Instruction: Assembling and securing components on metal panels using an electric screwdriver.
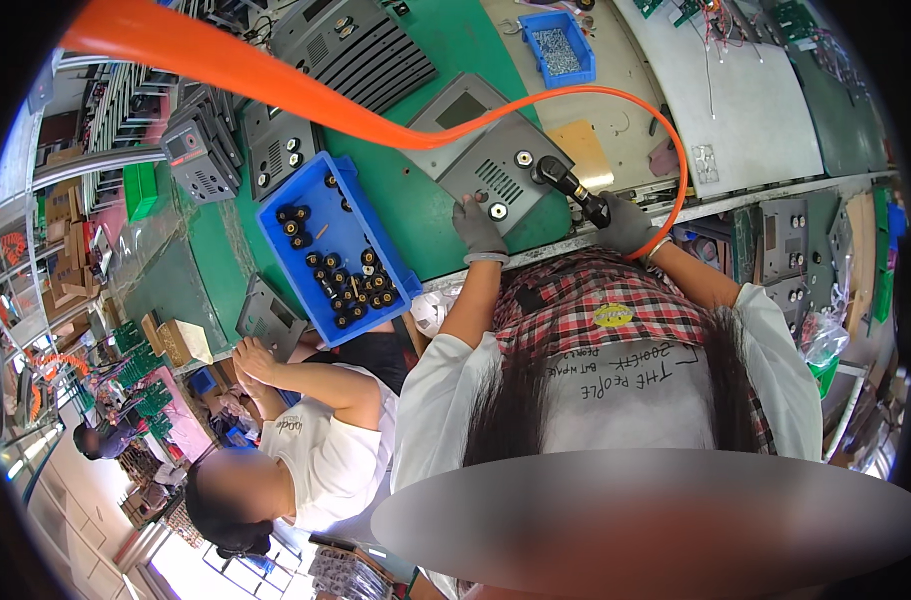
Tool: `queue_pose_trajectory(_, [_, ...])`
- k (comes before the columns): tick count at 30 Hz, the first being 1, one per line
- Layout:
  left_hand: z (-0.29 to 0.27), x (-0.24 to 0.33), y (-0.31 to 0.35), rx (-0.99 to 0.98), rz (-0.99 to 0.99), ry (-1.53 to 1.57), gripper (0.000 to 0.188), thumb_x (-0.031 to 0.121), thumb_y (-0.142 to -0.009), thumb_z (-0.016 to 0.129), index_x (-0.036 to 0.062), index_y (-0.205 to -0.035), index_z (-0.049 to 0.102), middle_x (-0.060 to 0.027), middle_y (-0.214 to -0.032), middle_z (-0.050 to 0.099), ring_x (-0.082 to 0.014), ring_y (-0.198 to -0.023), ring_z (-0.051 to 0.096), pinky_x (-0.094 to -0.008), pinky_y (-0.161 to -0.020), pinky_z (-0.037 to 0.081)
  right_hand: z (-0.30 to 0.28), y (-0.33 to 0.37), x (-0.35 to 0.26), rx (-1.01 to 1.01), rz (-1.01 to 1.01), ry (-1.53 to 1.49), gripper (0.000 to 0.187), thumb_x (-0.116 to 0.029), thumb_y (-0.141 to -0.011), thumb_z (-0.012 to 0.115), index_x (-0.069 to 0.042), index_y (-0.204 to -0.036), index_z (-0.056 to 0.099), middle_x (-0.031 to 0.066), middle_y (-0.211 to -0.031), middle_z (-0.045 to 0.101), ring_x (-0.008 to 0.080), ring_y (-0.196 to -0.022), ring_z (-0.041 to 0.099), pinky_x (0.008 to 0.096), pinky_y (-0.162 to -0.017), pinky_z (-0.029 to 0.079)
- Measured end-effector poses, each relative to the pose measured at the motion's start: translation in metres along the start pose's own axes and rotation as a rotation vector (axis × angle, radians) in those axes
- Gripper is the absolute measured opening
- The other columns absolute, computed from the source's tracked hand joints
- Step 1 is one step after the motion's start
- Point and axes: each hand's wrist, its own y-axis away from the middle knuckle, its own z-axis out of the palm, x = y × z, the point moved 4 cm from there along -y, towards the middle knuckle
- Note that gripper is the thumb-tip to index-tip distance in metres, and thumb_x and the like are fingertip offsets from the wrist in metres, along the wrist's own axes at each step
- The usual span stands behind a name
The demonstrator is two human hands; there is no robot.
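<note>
A grey metal panel with vent slots and round metal connectors lies before me on the bench. My left hand, in a grey glove, grips its near left edge beside one connector. In my gloved right hand is an air ratchet wrench, its black head over the panel's right corner. Another connector sits just left of that head. An orange air hose loops from near my right hand across the panel's far side. A second grey panel lies partly under the first.
Left of me stands a blue bin of black round fittings. Beyond are stacked grey panels and a small blue bin of metal hardware. A co-worker sits at my left, hands by another panel.
</note>
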Motion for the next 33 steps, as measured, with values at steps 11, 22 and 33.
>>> queue_pose_trajectory(11, [-0.002,0.0,-0.009,-0.006,-0.022,-0.085,0.017,0.019,-0.092,0.045,0.0033,-0.093,0.051,-0.0057,-0.081,0.059,-0.0132,-0.07,0.048,-0.028,-0.064,0.041,-0.015,0.013,-0.039,-0.096,-0.01,0.083,0.054,-0.022,-0.063,0.065,-0.002,-0.111,0.051,0.0216,-0.089,0.062,0.0354,-0.086,0.061,0.0404,-0.077,0.048])
queue_pose_trajectory(22, [-0.002,-0.018,-0.014,-0.023,-0.006,-0.018,0.022,0.017,-0.093,0.043,-0.0012,-0.099,0.053,-0.0074,-0.083,0.058,-0.0153,-0.074,0.053,-0.029,-0.069,0.042,0.015,-0.002,-0.053,-0.229,-0.127,0.177,0.057,-0.027,-0.066,0.065,-0.005,-0.116,0.048,0.0232,-0.091,0.062,0.0382,-0.086,0.061,0.0447,-0.077,0.047])
queue_pose_trajectory(33, [-0.002,-0.015,-0.009,-0.018,0.144,-0.283,0.027,0.018,-0.093,0.042,-0.0045,-0.102,0.053,-0.0118,-0.089,0.061,-0.0192,-0.077,0.054,-0.0316,-0.072,0.043,0.017,-0.005,-0.049,-0.163,-0.23,0.188,0.055,-0.04,-0.061,0.072,-0.003,-0.1,0.057,0.0213,-0.091,0.063,0.0375,-0.086,0.061,0.0431,-0.078,0.047])
